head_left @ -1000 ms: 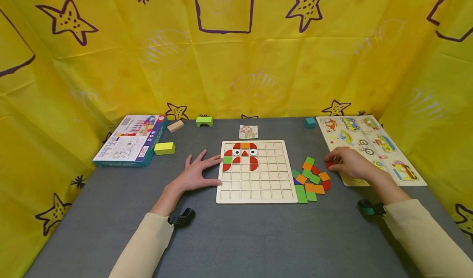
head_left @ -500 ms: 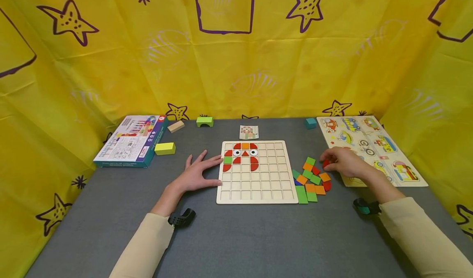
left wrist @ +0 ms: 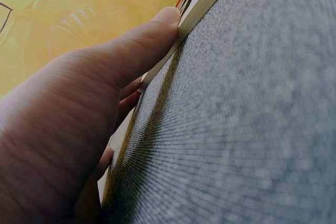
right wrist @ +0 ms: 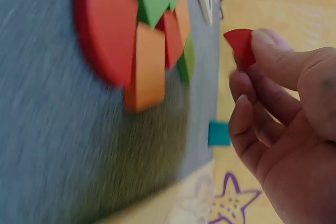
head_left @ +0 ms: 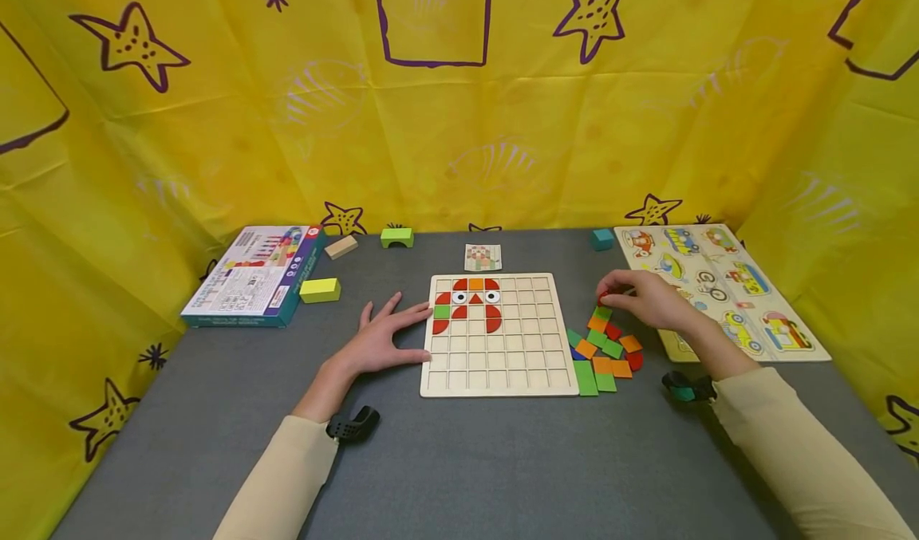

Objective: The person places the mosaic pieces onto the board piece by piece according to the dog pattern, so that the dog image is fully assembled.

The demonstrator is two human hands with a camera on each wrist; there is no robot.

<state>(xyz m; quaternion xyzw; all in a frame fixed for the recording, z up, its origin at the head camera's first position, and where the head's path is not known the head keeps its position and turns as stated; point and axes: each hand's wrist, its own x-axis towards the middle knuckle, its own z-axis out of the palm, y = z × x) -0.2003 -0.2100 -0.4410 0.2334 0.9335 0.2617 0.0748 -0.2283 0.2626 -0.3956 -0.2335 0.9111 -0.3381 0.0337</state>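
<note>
My left hand [head_left: 380,342] has its fingers spread, and its thumb and fingertips touch the left edge of a wooden grid board [head_left: 513,360]. In the left wrist view the thumb [left wrist: 142,48] lies against the board's side. Red quarter-circle tiles [head_left: 493,324], a green square [head_left: 441,312], an orange square [head_left: 476,284] and two eye tiles [head_left: 491,297] sit in the board's upper left cells. My right hand [head_left: 653,299] pinches a red quarter-circle tile [right wrist: 241,45] between thumb and fingers, above the far end of the loose tiles [head_left: 603,367].
A small printed card [head_left: 483,258] lies behind the board. At left are a game box [head_left: 251,277], a yellow block [head_left: 320,289], a wooden block [head_left: 341,246] and a green arch block [head_left: 397,238]. At right are a teal block [head_left: 602,239] and a picture puzzle board [head_left: 761,293].
My right hand has moved left from beside the puzzle board to the far end of the loose tiles, carrying the red tile. My left hand stays at the board's edge.
</note>
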